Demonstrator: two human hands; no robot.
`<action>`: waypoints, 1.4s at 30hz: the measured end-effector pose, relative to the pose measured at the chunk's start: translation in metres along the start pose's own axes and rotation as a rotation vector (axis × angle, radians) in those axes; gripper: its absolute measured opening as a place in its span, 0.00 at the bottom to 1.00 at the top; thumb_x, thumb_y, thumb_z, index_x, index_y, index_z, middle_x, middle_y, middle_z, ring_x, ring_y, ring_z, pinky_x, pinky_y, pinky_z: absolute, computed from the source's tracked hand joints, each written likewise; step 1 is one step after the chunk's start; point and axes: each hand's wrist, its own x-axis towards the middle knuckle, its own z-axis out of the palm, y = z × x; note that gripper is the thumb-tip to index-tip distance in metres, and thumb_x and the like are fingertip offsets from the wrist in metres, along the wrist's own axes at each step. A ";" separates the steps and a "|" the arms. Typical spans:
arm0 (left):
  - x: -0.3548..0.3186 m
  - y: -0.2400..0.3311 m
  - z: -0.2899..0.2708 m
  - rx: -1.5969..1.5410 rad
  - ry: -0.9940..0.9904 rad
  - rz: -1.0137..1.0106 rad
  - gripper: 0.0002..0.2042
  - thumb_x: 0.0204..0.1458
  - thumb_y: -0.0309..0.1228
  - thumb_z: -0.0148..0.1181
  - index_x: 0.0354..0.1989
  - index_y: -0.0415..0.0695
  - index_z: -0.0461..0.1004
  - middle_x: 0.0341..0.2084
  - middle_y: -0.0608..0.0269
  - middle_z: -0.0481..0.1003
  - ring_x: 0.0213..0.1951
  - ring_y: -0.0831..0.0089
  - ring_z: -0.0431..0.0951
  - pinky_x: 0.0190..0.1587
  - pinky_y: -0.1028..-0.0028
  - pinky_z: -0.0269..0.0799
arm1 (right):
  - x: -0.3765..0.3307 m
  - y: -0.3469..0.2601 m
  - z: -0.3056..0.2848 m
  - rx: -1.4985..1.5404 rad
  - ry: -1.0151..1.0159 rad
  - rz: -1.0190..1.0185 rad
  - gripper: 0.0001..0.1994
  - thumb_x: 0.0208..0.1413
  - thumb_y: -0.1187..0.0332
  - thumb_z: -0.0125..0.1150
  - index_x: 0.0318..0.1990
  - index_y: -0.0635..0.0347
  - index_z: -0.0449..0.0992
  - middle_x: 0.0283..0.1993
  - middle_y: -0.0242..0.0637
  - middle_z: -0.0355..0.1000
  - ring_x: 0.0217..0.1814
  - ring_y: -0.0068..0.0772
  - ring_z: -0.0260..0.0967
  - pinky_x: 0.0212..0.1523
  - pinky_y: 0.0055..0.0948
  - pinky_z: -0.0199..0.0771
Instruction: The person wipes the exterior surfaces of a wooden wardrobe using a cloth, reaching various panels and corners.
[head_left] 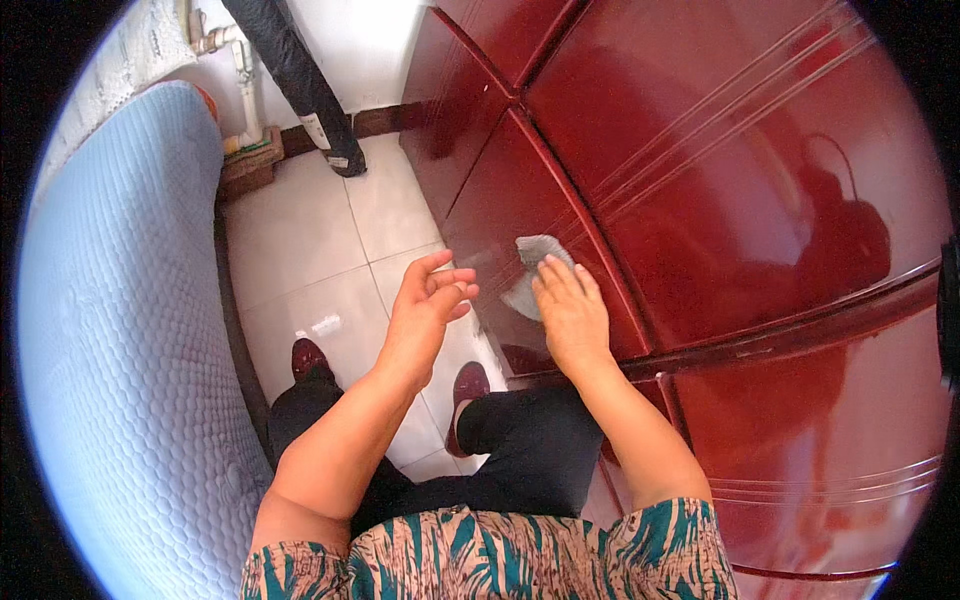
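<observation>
patterned shirt (500,555) fronts the red cabinet (740,170); right hand (576,320) lies flat on gray cloth (521,298); left hand (423,310), fingers apart, hovers near its edge by open floor (300,255); black roll (285,75) bears an illegible label (316,130).

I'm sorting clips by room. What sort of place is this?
Probably a bedroom in a home: quilted blue bedding on the left, a large red cabinet on the right, a tiled floor between them.

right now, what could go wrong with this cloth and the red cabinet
The grey cloth sticks out from under the right hand, so it could slip free and drop. Any grit caught beneath it might scratch the glossy red cabinet. The dark red shoes stand on shiny floor tiles, where a foot could slide.
</observation>
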 end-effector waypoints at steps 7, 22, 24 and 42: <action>0.001 -0.001 -0.003 -0.047 -0.010 -0.020 0.23 0.53 0.29 0.52 0.58 0.38 0.59 0.48 0.53 0.71 0.49 0.66 0.72 0.52 0.67 0.67 | -0.017 -0.034 0.061 -0.285 -0.747 -0.240 0.21 0.59 0.64 0.42 0.57 0.59 0.70 0.69 0.35 0.55 0.74 0.29 0.40 0.72 0.37 0.30; 0.000 0.014 -0.007 -0.175 -0.001 -0.003 0.20 0.54 0.28 0.52 0.57 0.41 0.63 0.47 0.57 0.72 0.47 0.71 0.72 0.51 0.71 0.66 | 0.096 -0.039 0.078 -0.193 -0.023 -0.403 0.22 0.54 0.62 0.47 0.54 0.59 0.71 0.62 0.40 0.63 0.68 0.37 0.53 0.69 0.39 0.44; -0.001 0.011 -0.007 -0.195 -0.012 -0.031 0.20 0.54 0.28 0.52 0.57 0.42 0.63 0.47 0.58 0.72 0.47 0.71 0.72 0.51 0.71 0.66 | 0.085 -0.038 0.106 -0.313 -0.202 -0.443 0.22 0.55 0.60 0.46 0.55 0.58 0.70 0.62 0.39 0.63 0.67 0.38 0.55 0.68 0.39 0.46; 0.008 0.010 0.001 -0.142 -0.026 -0.064 0.19 0.54 0.30 0.52 0.54 0.40 0.65 0.46 0.57 0.73 0.47 0.70 0.73 0.51 0.69 0.66 | -0.007 -0.035 0.107 -0.330 -1.099 -0.686 0.20 0.59 0.60 0.44 0.55 0.52 0.73 0.66 0.33 0.60 0.70 0.31 0.49 0.66 0.34 0.43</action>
